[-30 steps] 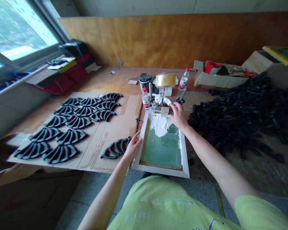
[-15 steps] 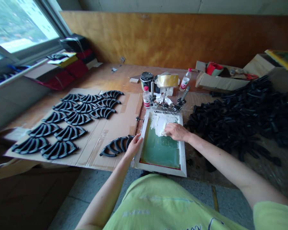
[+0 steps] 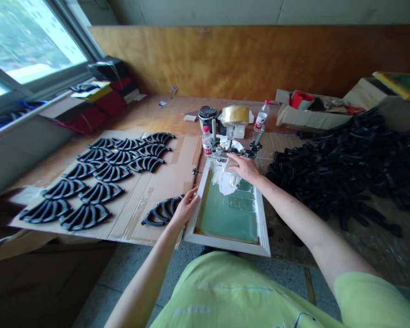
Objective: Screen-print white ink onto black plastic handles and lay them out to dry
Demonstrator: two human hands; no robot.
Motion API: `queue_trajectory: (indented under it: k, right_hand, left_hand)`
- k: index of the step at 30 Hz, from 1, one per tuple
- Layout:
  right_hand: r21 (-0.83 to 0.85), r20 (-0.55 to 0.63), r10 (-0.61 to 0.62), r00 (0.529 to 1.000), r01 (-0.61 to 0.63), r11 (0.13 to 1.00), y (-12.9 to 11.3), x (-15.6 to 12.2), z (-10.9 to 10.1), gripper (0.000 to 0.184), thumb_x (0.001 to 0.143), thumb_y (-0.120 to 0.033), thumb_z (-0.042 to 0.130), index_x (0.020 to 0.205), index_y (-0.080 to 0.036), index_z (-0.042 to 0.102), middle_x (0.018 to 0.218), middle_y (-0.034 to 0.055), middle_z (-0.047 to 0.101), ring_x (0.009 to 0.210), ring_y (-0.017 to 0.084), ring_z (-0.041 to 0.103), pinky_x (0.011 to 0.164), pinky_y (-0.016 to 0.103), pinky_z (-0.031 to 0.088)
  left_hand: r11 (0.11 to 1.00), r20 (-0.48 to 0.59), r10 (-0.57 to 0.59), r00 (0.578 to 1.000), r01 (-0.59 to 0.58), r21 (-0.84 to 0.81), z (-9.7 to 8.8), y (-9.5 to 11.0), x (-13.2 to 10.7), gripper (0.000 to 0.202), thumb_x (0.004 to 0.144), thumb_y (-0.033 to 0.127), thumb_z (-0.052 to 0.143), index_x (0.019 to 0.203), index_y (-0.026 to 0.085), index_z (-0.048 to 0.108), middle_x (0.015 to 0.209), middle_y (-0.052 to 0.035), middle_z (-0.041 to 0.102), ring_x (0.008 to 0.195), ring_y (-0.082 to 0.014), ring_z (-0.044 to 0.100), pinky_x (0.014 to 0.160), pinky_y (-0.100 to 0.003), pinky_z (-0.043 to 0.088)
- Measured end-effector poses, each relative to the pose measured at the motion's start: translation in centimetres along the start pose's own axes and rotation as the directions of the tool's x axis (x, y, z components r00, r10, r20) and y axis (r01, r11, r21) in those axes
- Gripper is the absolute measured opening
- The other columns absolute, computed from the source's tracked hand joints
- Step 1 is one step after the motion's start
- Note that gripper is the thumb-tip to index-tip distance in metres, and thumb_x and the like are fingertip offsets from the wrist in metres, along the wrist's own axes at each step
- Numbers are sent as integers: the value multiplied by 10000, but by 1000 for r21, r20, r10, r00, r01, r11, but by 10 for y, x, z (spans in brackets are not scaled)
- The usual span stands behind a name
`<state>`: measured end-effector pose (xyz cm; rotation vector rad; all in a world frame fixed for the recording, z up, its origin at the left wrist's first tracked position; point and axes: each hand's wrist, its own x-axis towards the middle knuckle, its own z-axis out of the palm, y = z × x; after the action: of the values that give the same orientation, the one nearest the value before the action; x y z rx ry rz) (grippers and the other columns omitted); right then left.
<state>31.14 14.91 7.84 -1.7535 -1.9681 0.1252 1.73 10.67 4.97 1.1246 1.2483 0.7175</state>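
Note:
A white-framed printing screen (image 3: 263, 228) with green mesh lies before me on the wooden table, with white ink (image 3: 227, 181) smeared at its far end. My right hand (image 3: 244, 166) rests over that far end, fingers closed on a small squeegee that is mostly hidden. My left hand (image 3: 187, 208) grips the frame's left edge. A black curved ribbed part (image 3: 159, 212) lies on the cardboard just left of that hand.
Several black curved parts (image 3: 99, 175) lie in rows on a cardboard sheet (image 3: 146, 193) at left. A big heap of black parts (image 3: 348, 164) fills the right. Behind the screen stand bottles (image 3: 207, 140), a dark jar (image 3: 207, 115) and a yellow tape roll (image 3: 235, 114). Open boxes (image 3: 310, 116) sit at back right.
My right hand pulled the squeegee toward me across the mesh, then moved back to the far end. My left hand stayed on the frame's left edge.

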Motion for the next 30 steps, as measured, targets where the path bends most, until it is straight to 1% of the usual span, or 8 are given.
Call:
queue_trajectory:
  k: [4,10,14,17,20,23,26,30]
  right_hand:
    - [-42,-136,161,978,-168,985,34,26,-26,564,811,-357,679,1348,-286,522,871,32,703,769,215,633,759,332,471]
    - [100,-214,449,867,-438,893,89,-42,-26,263,894,-315,488,1021,-171,667,826,73,694,782,222,624,752,332,468]
    - [138,6,160,987,-159,977,69,-86,24,191,836,-286,605,993,-197,669,945,68,684,920,231,602,844,359,459]
    - [103,72,-33,997,25,994,42,-94,39,158,839,-234,622,990,-221,667,978,62,659,973,237,566,894,386,434]
    - [110,58,-75,996,68,992,8,-93,32,91,872,-226,597,934,-208,661,927,69,639,939,237,551,872,379,440]
    - [158,40,-239,970,230,960,-44,-99,29,117,900,-251,568,960,-204,658,912,83,625,941,248,529,868,388,436]
    - [236,85,-467,880,438,868,-101,-109,46,187,930,-286,521,1017,-197,660,910,89,623,948,249,521,862,388,434]
    - [355,151,-524,838,449,820,-149,-96,89,241,929,-313,534,1103,-195,652,980,79,647,984,228,531,888,356,437]
  left_hand:
    - [998,-1,60,998,-60,-16,-3,43,-4,607,769,627,596,1199,203,652,810,-34,705,678,-173,633,575,-237,470]
    - [907,-98,330,939,-344,-242,21,110,18,551,794,632,552,1055,160,659,942,-61,698,792,-168,652,656,-244,509]
    - [896,-166,317,934,-352,-271,37,125,28,536,819,605,530,1129,174,603,820,-42,678,713,-148,643,583,-224,496]
    - [913,-212,248,945,-301,-275,43,94,17,547,822,621,519,1163,197,578,819,-35,680,672,-126,627,568,-210,483]
    - [981,-17,0,1000,-3,-194,52,39,-12,596,770,645,581,1104,152,611,828,-85,700,662,-146,634,530,-219,475]
    - [948,80,-193,978,207,-242,62,-9,-46,650,762,687,556,1121,146,588,897,-116,704,690,-172,657,514,-237,485]
    - [916,-169,-185,968,107,-388,51,-38,-65,595,770,706,521,991,157,584,803,-59,670,655,-143,641,501,-211,468]
    - [945,-442,-234,866,96,-313,-18,-71,-71,605,752,740,493,869,151,568,704,-42,649,568,-121,602,491,-211,456]
